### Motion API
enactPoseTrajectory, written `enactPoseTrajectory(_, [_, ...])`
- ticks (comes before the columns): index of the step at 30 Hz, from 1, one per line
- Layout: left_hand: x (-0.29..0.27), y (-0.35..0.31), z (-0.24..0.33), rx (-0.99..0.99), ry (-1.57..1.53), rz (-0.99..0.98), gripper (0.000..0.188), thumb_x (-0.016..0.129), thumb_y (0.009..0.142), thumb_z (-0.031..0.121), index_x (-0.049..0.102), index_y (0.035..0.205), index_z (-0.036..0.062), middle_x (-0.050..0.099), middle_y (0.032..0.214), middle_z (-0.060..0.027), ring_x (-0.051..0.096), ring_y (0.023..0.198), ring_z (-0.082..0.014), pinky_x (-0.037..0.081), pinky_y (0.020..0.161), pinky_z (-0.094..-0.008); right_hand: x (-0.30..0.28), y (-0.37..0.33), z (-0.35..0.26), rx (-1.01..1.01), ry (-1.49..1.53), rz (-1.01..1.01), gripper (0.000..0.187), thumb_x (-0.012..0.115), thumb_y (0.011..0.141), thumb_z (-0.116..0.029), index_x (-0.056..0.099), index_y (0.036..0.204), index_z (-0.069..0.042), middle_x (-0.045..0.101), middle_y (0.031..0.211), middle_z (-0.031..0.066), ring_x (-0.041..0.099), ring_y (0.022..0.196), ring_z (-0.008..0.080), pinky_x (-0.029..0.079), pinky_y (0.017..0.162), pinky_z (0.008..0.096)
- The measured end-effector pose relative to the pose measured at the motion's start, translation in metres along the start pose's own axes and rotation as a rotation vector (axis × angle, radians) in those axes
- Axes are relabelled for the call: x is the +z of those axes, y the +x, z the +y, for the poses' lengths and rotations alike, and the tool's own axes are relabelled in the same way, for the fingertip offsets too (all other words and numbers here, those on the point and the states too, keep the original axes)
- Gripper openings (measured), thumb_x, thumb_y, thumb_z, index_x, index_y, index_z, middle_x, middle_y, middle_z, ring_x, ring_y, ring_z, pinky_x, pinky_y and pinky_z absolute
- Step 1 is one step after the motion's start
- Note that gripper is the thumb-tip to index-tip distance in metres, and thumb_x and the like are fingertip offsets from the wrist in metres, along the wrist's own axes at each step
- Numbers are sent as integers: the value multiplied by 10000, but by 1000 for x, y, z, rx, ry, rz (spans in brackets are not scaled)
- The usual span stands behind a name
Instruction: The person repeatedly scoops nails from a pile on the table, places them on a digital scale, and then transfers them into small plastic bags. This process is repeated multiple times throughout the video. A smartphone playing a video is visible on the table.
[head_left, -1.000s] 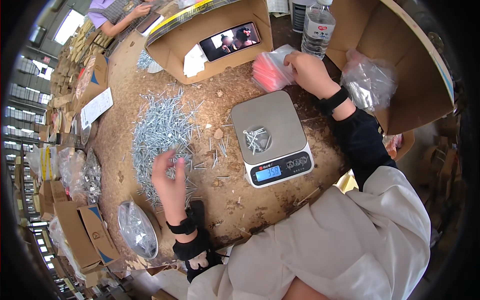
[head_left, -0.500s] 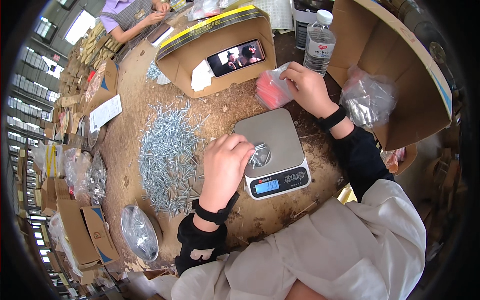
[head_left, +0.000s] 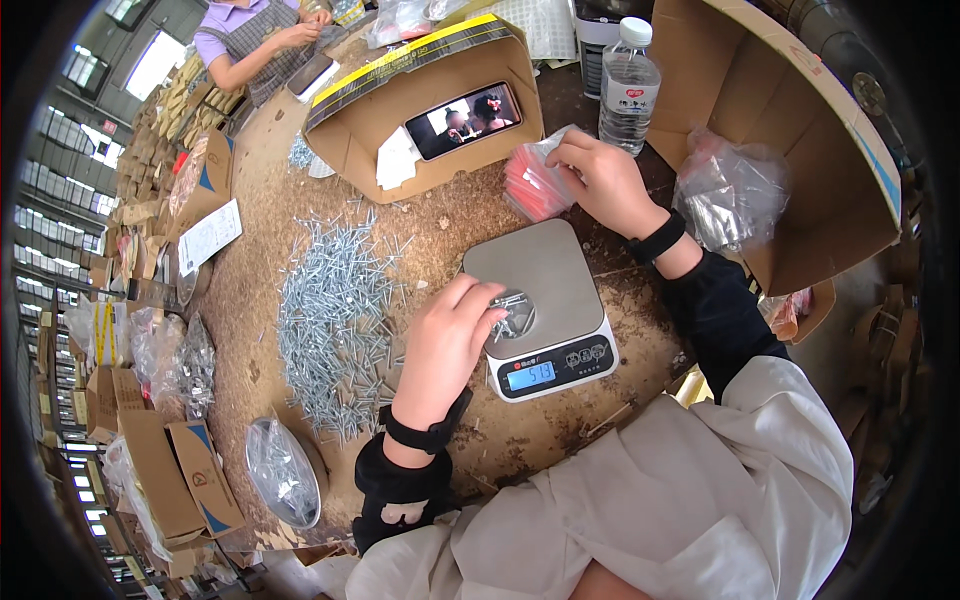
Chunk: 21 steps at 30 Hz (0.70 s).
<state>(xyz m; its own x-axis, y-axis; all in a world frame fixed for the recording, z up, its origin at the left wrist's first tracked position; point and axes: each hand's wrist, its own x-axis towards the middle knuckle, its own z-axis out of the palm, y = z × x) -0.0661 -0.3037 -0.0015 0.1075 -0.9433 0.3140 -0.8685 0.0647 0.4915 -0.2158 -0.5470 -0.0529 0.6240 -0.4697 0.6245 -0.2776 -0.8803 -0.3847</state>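
A small round clear dish with several screws in it sits on the grey plate of a digital scale. At the dish's left edge, my left hand has its fingers pinched together around screws, whose ends show by the fingertips. To the left spreads a large heap of silvery screws. Beyond the scale, my right hand pinches the upper edge of a clear plastic zip bag from a stack with red strips. Its thumb and forefinger are closed on the plastic.
A lit phone leans inside an open cardboard box. Right of it stand a water bottle and a large carton holding a plastic bag. A metal bowl sits at the near left. Another person works across the table.
My left hand stays by the dish, fingers shifting slightly. The figures on the scale's display have changed. My right hand remains at the zip bags. The whole view has shifted a little.
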Motion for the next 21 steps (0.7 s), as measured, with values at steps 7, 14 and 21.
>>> enactPoseTrajectory(7, [-36,-21,2,-153,-90,333,247,762,829,62,702,1066,25,658,958,-88,603,759,-182,503,722,-315,-11,0,-19,-7,183,11,189,647,795,62,664,957,-34,631,920,98,657,765,286,530,680,344])
enactPoseTrajectory(14, [-30,-71,-11,-162,-423,530,585,511,673,-36,566,1255,-21,605,992,-78,531,772,-157,463,826,-324,-38,-9,-101,-322,416,13,188,678,817,-21,710,1000,-50,609,766,58,560,584,209,443,525,317])
enactPoseTrajectory(21, [-3,-59,45,-33,-363,268,182,787,805,44,682,949,6,659,844,-112,617,687,-257,495,629,-323,-56,-29,-130,-642,395,-42,274,703,783,-167,722,1047,-96,520,730,-14,548,581,147,437,542,292])
